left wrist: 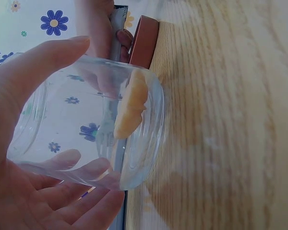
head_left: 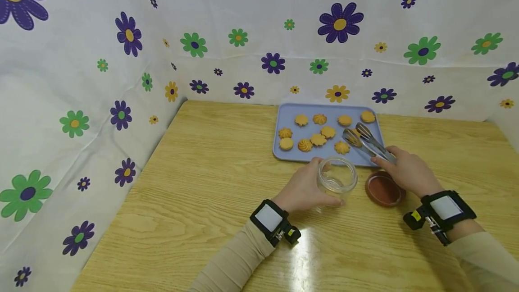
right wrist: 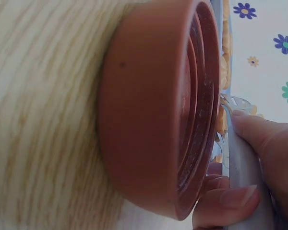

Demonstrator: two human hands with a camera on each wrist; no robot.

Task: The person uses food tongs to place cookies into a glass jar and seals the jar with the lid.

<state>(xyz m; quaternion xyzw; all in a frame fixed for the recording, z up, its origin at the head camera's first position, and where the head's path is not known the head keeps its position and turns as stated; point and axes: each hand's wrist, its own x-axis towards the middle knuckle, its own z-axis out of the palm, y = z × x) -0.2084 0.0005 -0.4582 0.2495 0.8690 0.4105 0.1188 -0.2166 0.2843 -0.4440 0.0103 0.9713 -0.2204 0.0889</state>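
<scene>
My left hand point(head_left: 304, 187) grips a clear glass jar point(head_left: 337, 188) whose open mouth faces up. Through its wall in the left wrist view, a cookie point(left wrist: 132, 105) appears to lie at the bottom. The right hand point(head_left: 411, 172) holds metal tongs point(head_left: 377, 143) over the right side of a blue tray point(head_left: 289, 112). Between the tong heads a cookie point(head_left: 356, 133) shows; whether they squeeze it I cannot tell. Several golden cookies point(head_left: 305, 145) are spread over the tray. Below the right hand, a reddish-brown lid point(head_left: 384, 189) lies hollow side up on the table.
The wooden table point(head_left: 202, 170) runs up to a white cloth point(head_left: 243, 8) printed with flowers, behind and at the left. The tray stands close to the back cloth. Each wrist wears a black strap with a small camera.
</scene>
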